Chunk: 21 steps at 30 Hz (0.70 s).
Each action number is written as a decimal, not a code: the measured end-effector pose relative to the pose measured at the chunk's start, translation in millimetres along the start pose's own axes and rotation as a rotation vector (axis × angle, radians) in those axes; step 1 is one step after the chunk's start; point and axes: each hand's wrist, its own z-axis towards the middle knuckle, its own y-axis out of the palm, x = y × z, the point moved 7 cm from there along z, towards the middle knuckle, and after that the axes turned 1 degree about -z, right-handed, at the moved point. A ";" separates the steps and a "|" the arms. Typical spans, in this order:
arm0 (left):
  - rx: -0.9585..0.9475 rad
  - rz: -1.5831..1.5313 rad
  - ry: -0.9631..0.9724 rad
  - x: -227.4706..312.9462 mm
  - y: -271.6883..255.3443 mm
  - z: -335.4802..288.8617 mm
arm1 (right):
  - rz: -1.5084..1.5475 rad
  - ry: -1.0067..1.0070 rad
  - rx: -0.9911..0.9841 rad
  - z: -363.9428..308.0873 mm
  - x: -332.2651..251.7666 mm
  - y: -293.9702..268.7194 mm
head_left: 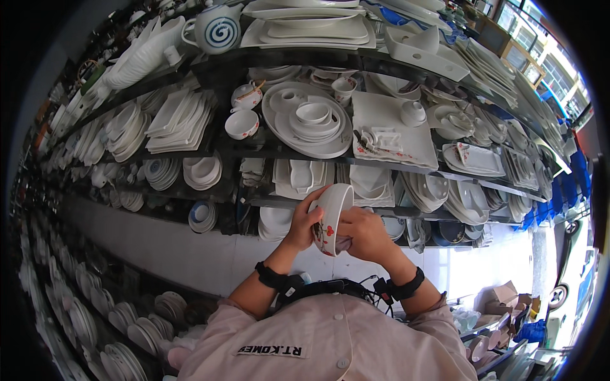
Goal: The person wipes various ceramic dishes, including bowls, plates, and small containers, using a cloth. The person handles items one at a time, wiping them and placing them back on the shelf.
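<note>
holding the white flowered bowl [329,222] on its side before the shelves [298,57], grasped by the left hand [304,222]; apparently clenching a greyish cloth [344,244] in the right hand [366,232] at the opening. presumably wiping; next, likely turning the bowl with a steady left grip.

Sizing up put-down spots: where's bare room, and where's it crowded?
Bare: pale floor left of the left hand, between front shelves and lower-left plates; and right of the right hand, short of the cardboard box. Small patch: far-left part of the square white platter. Crowded: the shelves, packed with stacked dishes.
</note>
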 end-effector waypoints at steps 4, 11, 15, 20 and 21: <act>-0.049 -0.119 -0.079 -10.7 9.4 -2.3 | -0.202 -0.032 0.449 -9.5 3.2 -33.4; -0.042 -0.123 -0.002 -19.3 23.3 1.2 | -0.329 0.171 0.228 -14.5 19.7 -26.1; -0.007 -0.013 0.053 -9.2 25.5 11.9 | 0.003 0.363 -0.061 -29.1 38.8 -1.4; 0.021 0.063 0.060 -17.2 26.6 20.0 | 0.757 0.368 -0.198 -41.3 43.3 -2.2; 0.030 0.018 0.065 -18.3 29.3 21.4 | 0.777 0.354 -0.150 -48.2 48.3 -9.3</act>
